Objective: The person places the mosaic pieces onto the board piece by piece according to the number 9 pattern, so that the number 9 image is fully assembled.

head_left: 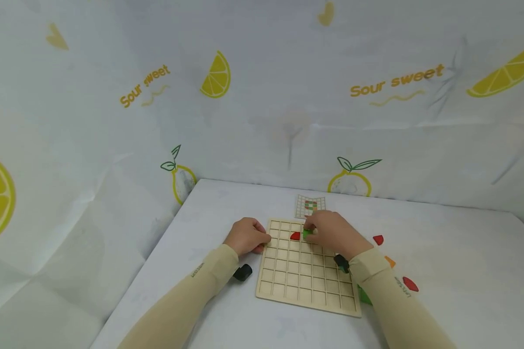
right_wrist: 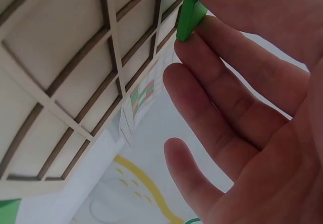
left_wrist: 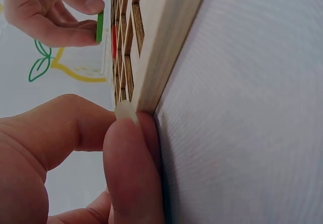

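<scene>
A pale wooden grid board (head_left: pixel 288 286) lies on the white table. My left hand (head_left: pixel 245 236) is at its left edge, and in the left wrist view the thumb and index finger pinch the board's rim (left_wrist: pixel 169 37). Over the upper part of the grid, my right hand (head_left: pixel 335 235) holds a small green piece (right_wrist: pixel 189 16) between thumb and fingers. The other fingers spread out in the right wrist view. Just left of that piece, a red piece with a curved side (head_left: pixel 295 236) sits in a cell. Whether the green piece touches the board, I cannot tell.
Behind the board stands a folded pattern card (head_left: pixel 311 203). Right of the board lie red pieces (head_left: pixel 378 240) and an orange piece (head_left: pixel 390 261). A green piece (head_left: pixel 365 296) is partly covered by the right forearm. A printed cloth wall (head_left: pixel 262 121) rises behind the table.
</scene>
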Available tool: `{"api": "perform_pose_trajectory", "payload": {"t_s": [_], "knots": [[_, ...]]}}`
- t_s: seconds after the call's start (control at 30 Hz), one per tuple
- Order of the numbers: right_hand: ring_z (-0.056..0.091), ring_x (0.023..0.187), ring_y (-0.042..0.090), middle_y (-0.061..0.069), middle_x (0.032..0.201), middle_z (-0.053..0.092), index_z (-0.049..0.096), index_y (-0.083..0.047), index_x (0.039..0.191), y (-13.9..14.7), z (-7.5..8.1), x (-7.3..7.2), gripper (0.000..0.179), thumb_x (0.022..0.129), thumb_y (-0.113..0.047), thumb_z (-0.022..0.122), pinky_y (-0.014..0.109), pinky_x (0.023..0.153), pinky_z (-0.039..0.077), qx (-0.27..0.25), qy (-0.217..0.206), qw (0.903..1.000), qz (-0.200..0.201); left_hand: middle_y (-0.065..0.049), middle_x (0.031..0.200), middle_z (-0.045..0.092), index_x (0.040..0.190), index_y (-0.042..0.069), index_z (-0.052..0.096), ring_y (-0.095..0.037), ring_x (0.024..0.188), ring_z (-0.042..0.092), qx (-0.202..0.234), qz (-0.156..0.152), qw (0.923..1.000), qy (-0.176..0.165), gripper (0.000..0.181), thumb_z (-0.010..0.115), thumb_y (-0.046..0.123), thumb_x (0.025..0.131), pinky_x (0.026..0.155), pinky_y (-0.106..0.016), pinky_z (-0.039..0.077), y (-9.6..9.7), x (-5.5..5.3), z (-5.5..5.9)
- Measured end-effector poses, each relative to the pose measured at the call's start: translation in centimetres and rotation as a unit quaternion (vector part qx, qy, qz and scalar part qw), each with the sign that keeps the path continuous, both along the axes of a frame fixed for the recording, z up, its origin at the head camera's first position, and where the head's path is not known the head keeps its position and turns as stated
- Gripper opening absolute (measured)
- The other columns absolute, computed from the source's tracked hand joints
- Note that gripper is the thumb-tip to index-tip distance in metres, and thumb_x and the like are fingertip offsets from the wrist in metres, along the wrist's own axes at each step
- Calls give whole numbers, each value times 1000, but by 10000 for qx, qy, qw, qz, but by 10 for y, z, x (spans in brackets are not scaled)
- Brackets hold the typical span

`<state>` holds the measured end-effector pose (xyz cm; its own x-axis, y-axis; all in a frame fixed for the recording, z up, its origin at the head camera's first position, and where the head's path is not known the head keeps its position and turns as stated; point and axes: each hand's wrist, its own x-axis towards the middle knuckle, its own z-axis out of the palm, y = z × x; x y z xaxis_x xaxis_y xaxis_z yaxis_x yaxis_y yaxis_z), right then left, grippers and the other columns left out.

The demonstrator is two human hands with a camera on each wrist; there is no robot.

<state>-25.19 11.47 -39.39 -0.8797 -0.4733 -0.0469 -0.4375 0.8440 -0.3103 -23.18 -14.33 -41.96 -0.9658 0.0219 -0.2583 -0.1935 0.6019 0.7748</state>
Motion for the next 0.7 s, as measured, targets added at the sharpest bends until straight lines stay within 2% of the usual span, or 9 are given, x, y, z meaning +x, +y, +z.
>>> {"api": "perform_pose_trajectory", "payload": {"t_s": [0.3,0.7], "knots": [[72,100,19,0,105,79,83,-14,106,-3,-8,-4,12,96,-19,83,43,90,60,113,198,9997,113,-3,81,76,100,10,71,-11,62,71,-30,-7,10000,29,16,81,20,93,62,-24,55,0,-1,-1],[68,93,17,-1,100,77,83,-13,105,-3,-10,-3,10,95,-16,81,43,88,59,134,321,9990,262,-4,84,77,100,9,70,-11,62,71,44,-23,10000,29,16,81,18,93,61,-24,57,0,0,-1]]}}
